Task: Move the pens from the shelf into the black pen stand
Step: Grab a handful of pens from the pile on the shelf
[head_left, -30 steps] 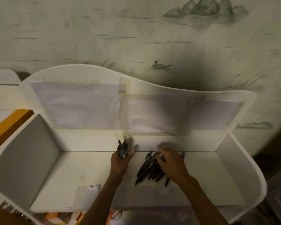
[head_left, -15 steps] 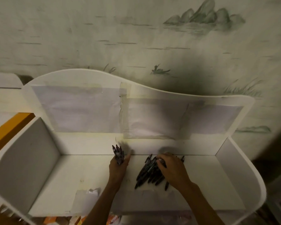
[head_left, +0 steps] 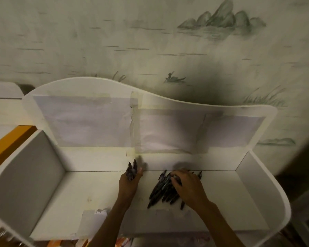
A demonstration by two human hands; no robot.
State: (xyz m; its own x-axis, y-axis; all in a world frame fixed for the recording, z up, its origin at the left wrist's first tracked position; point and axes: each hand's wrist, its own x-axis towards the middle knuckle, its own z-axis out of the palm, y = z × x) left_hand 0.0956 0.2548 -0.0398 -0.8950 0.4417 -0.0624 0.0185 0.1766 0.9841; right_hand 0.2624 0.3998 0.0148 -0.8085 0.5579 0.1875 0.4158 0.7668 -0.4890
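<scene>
Step in hand: gathering, I judge. My left hand (head_left: 129, 184) holds a small bundle of pens (head_left: 132, 169) upright, grip closed round them, near the shelf's (head_left: 96, 189) back wall. My right hand (head_left: 189, 188) lies on the loose pile of pens (head_left: 161, 190) on the shelf floor, fingers curled; whether it pinches one, I cannot tell. Black pen stand: not in view. Next: lift a pen clear and pass it to the left bundle. Against 0.5 s ago: both hands and the pile sit much as they did.
</scene>
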